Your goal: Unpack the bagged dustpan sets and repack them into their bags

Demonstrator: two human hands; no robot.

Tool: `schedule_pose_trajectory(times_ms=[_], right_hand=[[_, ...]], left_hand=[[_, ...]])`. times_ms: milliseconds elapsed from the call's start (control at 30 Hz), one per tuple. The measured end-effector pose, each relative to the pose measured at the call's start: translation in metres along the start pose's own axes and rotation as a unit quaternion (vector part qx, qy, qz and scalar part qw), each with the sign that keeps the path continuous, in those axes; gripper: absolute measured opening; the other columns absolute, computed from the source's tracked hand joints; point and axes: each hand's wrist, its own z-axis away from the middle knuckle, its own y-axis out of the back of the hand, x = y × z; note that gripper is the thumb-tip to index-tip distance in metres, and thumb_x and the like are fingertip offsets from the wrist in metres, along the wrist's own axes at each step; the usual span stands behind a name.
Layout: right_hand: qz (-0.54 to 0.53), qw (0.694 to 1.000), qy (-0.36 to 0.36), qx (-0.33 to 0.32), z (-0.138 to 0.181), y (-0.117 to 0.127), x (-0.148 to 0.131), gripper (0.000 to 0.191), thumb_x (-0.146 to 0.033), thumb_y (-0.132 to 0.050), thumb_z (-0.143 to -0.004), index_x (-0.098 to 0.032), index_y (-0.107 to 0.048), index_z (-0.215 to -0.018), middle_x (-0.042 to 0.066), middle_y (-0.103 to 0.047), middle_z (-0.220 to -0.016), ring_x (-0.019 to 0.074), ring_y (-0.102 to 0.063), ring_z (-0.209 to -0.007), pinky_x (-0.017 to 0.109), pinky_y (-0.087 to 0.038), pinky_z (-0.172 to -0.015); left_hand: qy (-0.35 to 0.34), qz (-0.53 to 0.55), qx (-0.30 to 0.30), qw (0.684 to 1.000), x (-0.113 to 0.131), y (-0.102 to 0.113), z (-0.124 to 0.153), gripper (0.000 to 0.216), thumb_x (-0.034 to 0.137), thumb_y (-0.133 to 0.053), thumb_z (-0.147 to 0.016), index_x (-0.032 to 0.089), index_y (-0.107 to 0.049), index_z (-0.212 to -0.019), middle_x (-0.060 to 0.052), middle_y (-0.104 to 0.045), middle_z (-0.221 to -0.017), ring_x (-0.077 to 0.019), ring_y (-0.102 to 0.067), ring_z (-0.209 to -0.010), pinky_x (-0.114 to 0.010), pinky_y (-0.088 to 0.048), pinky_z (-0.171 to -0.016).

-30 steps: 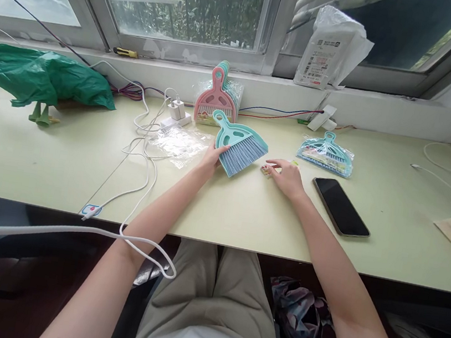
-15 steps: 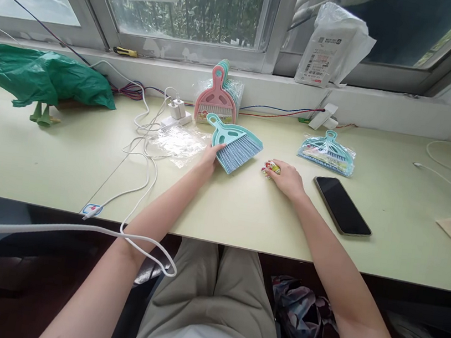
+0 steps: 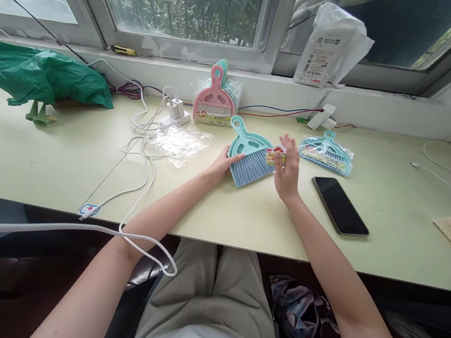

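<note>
My left hand (image 3: 223, 165) grips a small teal hand brush (image 3: 248, 151) with grey-blue bristles at its left edge, holding it over the pale green desk (image 3: 41, 165). My right hand (image 3: 287, 169) is raised just right of the bristles and pinches a small colourful label (image 3: 275, 155) between thumb and fingers, the other fingers spread upward. An empty clear plastic bag (image 3: 179, 141) lies to the left of the brush. A packaged teal brush set (image 3: 327, 152) lies to the right.
A stack of pink and teal dustpan sets (image 3: 217, 98) leans on the window ledge. White charger cables (image 3: 145, 141) trail off the front edge. A black phone (image 3: 340, 205) lies at the right, a green plastic bag (image 3: 41, 76) far left, a white parcel (image 3: 331, 44) on the sill.
My right hand picked the label off the desk and lifted it toward the brush. My left hand shifted the brush to the right and turned its handle more upright.
</note>
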Motion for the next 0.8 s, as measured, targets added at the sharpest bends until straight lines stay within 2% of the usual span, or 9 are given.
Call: schedule_pose_trajectory(times_ms=[167, 267, 400, 533, 633, 733, 800], right_hand=[[0.045, 0.981, 0.058, -0.178, 0.008, -0.024, -0.003, 0.062, -0.052, -0.020, -0.097, -0.031, -0.009, -0.155, 0.002, -0.007, -0.163, 0.0253, -0.003, -0.151, 0.063, -0.002, -0.115], [0.063, 0.972, 0.061, -0.218, 0.010, -0.030, -0.002, 0.065, -0.053, -0.017, -0.097, -0.030, 0.001, -0.155, 0.002, 0.003, -0.163, 0.0260, 0.003, -0.151, 0.067, 0.003, -0.113], [0.067, 0.975, 0.040, -0.207, 0.011, -0.030, -0.001, 0.065, -0.053, -0.012, -0.097, -0.028, 0.006, -0.155, 0.004, 0.002, -0.163, 0.0258, 0.004, -0.151, 0.069, 0.005, -0.111], [0.072, 0.977, 0.030, -0.197, 0.011, -0.029, -0.003, 0.065, -0.052, -0.013, -0.097, -0.028, 0.001, -0.155, 0.005, -0.003, -0.163, 0.0262, -0.001, -0.151, 0.069, 0.003, -0.111], [0.074, 0.983, 0.025, -0.169, 0.012, -0.025, -0.006, 0.059, -0.049, -0.017, -0.098, -0.030, -0.014, -0.154, 0.004, -0.013, -0.162, 0.0257, -0.013, -0.149, 0.066, -0.003, -0.114], [0.087, 0.991, 0.020, -0.099, 0.010, -0.019, -0.006, 0.051, -0.040, -0.023, -0.098, -0.031, -0.036, -0.147, 0.004, -0.028, -0.158, 0.0242, -0.025, -0.144, 0.057, -0.012, -0.116], [0.090, 0.995, 0.003, -0.046, 0.007, -0.016, -0.002, 0.048, -0.037, -0.029, -0.097, -0.028, -0.043, -0.142, 0.007, -0.034, -0.155, 0.0244, -0.029, -0.142, 0.051, -0.018, -0.114]], left_hand=[[0.001, -0.003, -0.030, 1.000, 0.006, -0.006, 0.008, 0.060, 0.033, -0.079, -0.068, 0.025, -0.049, -0.120, -0.006, -0.061, -0.121, -0.0223, -0.061, -0.112, -0.039, -0.050, -0.098], [-0.010, -0.005, -0.038, 0.999, 0.007, -0.006, 0.008, 0.068, 0.025, -0.082, -0.064, 0.024, -0.047, -0.123, -0.006, -0.061, -0.121, -0.0224, -0.061, -0.113, -0.039, -0.050, -0.099], [-0.012, -0.013, -0.052, 0.998, 0.006, -0.006, 0.007, 0.076, 0.016, -0.083, -0.056, 0.023, -0.047, -0.123, -0.007, -0.060, -0.124, -0.0251, -0.058, -0.118, -0.041, -0.049, -0.100], [-0.022, -0.013, -0.055, 0.998, 0.005, -0.006, 0.005, 0.077, 0.011, -0.082, -0.052, 0.022, -0.049, -0.121, -0.008, -0.059, -0.126, -0.0263, -0.054, -0.124, -0.043, -0.045, -0.105], [-0.024, -0.018, -0.050, 0.998, 0.004, -0.004, 0.002, 0.078, 0.008, -0.080, -0.051, 0.022, -0.049, -0.121, -0.008, -0.060, -0.123, -0.0268, -0.053, -0.125, -0.045, -0.044, -0.106], [-0.020, -0.035, -0.041, 0.998, 0.001, 0.000, 0.000, 0.078, 0.008, -0.079, -0.051, 0.022, -0.049, -0.121, -0.007, -0.061, -0.122, -0.0269, -0.055, -0.123, -0.045, -0.045, -0.104], [-0.020, -0.047, -0.047, 0.998, 0.000, 0.001, -0.001, 0.076, 0.009, -0.079, -0.051, 0.022, -0.050, -0.120, -0.007, -0.061, -0.121, -0.0269, -0.056, -0.120, -0.045, -0.046, -0.103]])
